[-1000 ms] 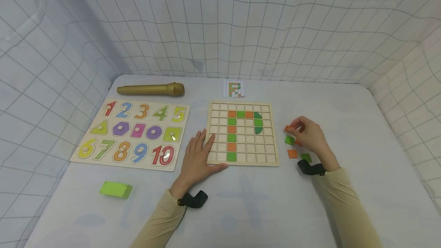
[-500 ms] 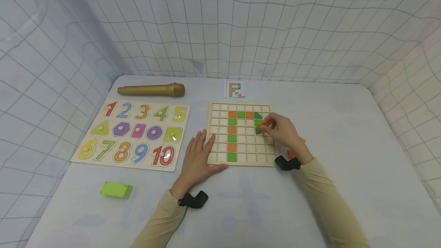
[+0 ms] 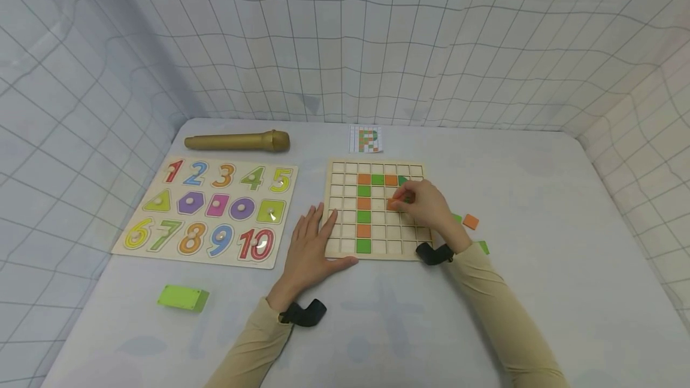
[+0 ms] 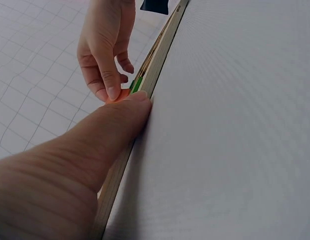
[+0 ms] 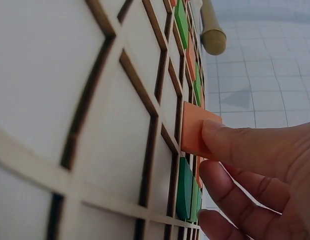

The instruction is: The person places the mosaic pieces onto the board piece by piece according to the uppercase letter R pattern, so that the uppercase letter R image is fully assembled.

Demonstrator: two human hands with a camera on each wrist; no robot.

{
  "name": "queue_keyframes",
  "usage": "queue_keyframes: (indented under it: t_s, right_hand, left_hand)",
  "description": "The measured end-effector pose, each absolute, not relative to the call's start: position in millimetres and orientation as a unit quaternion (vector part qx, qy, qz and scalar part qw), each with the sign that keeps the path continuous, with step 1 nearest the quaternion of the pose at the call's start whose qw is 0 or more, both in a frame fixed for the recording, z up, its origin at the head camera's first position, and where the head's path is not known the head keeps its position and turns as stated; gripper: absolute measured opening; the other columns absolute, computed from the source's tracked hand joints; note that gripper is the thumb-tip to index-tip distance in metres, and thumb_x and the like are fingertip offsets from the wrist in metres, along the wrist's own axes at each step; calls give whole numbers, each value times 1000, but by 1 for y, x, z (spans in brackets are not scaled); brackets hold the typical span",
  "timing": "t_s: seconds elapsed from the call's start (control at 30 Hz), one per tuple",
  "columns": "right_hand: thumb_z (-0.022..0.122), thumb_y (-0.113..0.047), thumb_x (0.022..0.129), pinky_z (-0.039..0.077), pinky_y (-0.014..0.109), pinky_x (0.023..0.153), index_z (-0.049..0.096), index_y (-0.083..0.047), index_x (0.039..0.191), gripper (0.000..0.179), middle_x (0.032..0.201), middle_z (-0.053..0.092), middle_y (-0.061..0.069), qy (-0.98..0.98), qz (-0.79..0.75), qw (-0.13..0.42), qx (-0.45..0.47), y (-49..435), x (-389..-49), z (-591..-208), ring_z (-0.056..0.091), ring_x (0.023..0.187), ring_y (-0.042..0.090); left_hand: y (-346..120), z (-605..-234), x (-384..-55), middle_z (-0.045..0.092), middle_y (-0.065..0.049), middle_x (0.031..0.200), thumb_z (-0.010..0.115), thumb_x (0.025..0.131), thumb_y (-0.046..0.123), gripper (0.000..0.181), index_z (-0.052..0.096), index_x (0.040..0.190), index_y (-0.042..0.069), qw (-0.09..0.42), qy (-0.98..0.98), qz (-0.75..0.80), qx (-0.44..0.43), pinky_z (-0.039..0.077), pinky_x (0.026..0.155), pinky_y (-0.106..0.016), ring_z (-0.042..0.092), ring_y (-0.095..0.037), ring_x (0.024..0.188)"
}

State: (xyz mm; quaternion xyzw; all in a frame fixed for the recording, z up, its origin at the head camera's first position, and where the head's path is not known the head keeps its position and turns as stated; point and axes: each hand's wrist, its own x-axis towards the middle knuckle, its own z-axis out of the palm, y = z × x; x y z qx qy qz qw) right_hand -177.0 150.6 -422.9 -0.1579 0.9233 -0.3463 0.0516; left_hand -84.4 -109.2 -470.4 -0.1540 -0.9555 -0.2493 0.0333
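Observation:
My right hand point(image 3: 428, 205) pinches an orange square tile point(image 5: 194, 130) between thumb and fingers. The tile is tilted at a cell of the wooden grid board point(image 3: 379, 233), just left of the dark green curved piece point(image 5: 183, 190). Whether it touches the cell's bottom I cannot tell. My left hand point(image 3: 307, 250) lies with straight, spread fingers across the board's left edge, its thumb along the front edge. Orange and green tiles point(image 3: 363, 217) form a column and a top row on the board. My right hand partly hides the green pieces at the right.
Loose tiles, including an orange one point(image 3: 471, 221) and a green one point(image 3: 482, 247), lie right of the board. A small pattern card point(image 3: 366, 139) sits behind it. Leftward are a number puzzle point(image 3: 205, 211), a gold microphone point(image 3: 237, 141) and a green block point(image 3: 183, 297).
My right hand has carried the orange tile from the loose tiles leftward over the board to a cell left of the curved green piece. The left hand stays in place.

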Motion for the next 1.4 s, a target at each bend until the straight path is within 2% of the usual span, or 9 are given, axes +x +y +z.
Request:
queue_keyframes:
  t_s: [0.27, 0.67, 1.03, 1.4]
  right_hand:
    - [73, -25, 85, 40, 43, 78, 73, -8, 93, 19, 92, 65, 4, 946, -276, 35, -168, 148, -178, -424, 50, 90, 26]
    - [73, -27, 85, 39, 44, 74, 77, -16, 91, 13, 94, 62, 4, 960, -213, 8, -183, 147, -174, -422, 48, 87, 26]
    - [73, -25, 85, 39, 43, 76, 77, -12, 96, 17, 93, 63, 4, 951, -237, 12, -196, 151, -171, -422, 49, 88, 26]
    - [73, -21, 85, 40, 40, 76, 74, -6, 104, 24, 91, 65, 7, 934, -284, -14, -219, 159, -168, -425, 52, 86, 26]
  left_hand:
    - [-109, -471, -85, 20, -20, 153, 71, 72, 61, 101, 32, 148, 6, 35, -956, -248, -155, 4, 113, -47, 7, -32, 142]
    - [-109, -472, -85, 20, -20, 153, 72, 71, 61, 101, 33, 148, 7, 35, -956, -249, -151, 4, 113, -46, 6, -31, 142]
    - [-109, -471, -85, 20, -20, 153, 71, 71, 61, 101, 33, 148, 7, 32, -956, -248, -152, 4, 113, -47, 6, -31, 142]
    - [-109, -469, -85, 20, -20, 153, 71, 72, 60, 101, 33, 148, 7, 29, -955, -252, -151, 3, 113, -46, 6, -31, 142]
